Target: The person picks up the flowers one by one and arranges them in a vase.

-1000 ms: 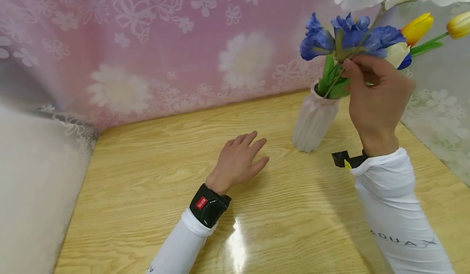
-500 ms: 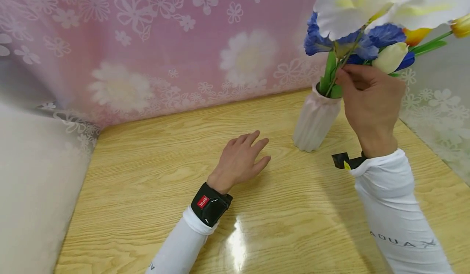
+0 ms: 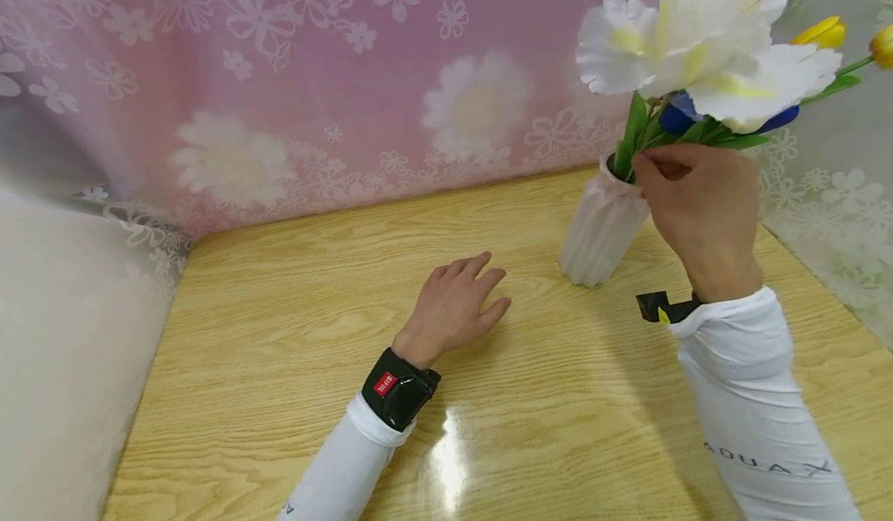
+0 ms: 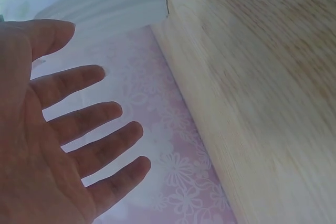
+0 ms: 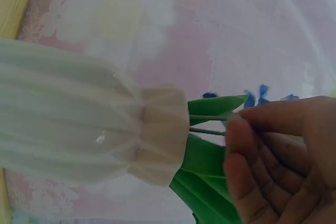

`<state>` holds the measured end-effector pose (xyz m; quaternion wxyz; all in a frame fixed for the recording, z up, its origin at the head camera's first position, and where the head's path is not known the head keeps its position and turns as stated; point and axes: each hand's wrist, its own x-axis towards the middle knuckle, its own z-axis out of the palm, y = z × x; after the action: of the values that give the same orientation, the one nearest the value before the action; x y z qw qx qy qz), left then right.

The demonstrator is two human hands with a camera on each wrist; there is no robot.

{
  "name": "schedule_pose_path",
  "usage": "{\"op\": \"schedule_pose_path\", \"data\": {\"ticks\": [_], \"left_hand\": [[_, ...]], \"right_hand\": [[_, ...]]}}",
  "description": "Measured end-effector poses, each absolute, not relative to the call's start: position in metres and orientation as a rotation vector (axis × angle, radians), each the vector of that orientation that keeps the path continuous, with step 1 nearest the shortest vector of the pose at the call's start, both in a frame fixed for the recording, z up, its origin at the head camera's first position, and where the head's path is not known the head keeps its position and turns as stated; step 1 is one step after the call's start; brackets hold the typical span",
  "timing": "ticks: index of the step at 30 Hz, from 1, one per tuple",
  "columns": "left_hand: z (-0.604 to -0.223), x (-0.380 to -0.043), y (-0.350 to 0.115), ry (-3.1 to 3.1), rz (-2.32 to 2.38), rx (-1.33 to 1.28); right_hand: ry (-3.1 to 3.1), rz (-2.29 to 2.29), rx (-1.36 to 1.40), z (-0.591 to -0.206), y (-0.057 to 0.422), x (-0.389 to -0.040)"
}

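A ribbed pale vase point(image 3: 601, 230) stands on the wooden table, with green leaves point(image 5: 210, 161) and several flowers rising from its mouth. My right hand point(image 3: 705, 195) pinches a thin flower stem point(image 5: 207, 118) between thumb and forefinger, right at the vase's rim. Above that hand spreads a large white iris point(image 3: 718, 48), which overlaps most of the blue petals point(image 3: 677, 114) behind it. My left hand point(image 3: 453, 304) hovers low over the table, left of the vase, with its fingers spread and nothing in them; its palm point(image 4: 42, 171) shows in the left wrist view.
Yellow tulips point(image 3: 823, 34) lean out to the right of the vase. A pink flowered curtain point(image 3: 335, 102) hangs behind the wooden table point(image 3: 293, 335), and a pale patterned cloth point(image 3: 830, 195) covers the right side. White fabric point(image 3: 63, 335) lies along the left.
My right hand has come down toward the vase's rim, and the white iris has sunk with it, now covering the blue flower. The left hand has stayed nearly still.
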<state>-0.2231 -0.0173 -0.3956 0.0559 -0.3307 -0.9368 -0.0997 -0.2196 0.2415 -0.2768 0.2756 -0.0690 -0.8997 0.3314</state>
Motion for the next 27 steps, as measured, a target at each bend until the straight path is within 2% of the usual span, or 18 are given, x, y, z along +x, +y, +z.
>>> {"op": "schedule_pose_path", "data": {"ticks": [6,27], "left_hand": [[-0.396,-0.223,-0.018,-2.855,-0.294,-0.998],[-0.406,-0.222,-0.029,-2.904,-0.286,-0.957]], "right_hand": [[-2.499,0.842,-0.228,-0.277,0.245,-0.219],[-2.764,0.981,0.088,-0.329,0.234,-0.218]]}}
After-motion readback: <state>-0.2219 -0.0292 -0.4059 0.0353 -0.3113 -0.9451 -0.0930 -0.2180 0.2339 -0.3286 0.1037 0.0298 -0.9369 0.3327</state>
